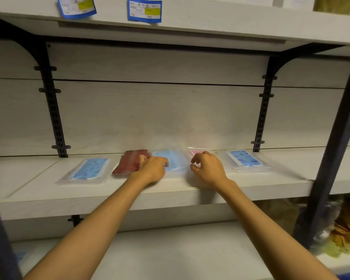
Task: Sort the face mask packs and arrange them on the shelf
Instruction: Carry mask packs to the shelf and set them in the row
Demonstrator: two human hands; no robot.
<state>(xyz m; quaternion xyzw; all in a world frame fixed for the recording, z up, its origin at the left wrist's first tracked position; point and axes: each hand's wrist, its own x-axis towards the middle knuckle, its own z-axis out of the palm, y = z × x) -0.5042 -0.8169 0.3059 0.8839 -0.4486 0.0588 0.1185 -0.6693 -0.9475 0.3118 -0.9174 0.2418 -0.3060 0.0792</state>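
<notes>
Five face mask packs are lying flat in a row along the shelf (190,190), apparently being sorted by colour: a patterned blue pack (89,170) at the left end, then a dark red pack (127,163), a plain blue pack (174,160), a pink pack (195,152) and another patterned blue pack (243,158) at the right end. The left hand (153,168) is resting with straight fingers across the red and plain blue packs, its grip spread, seemingly squaring them side by side. The right hand (207,168) is hovering curled over the pink pack, though whether its grip is pinching the clear wrapper cannot be told.
</notes>
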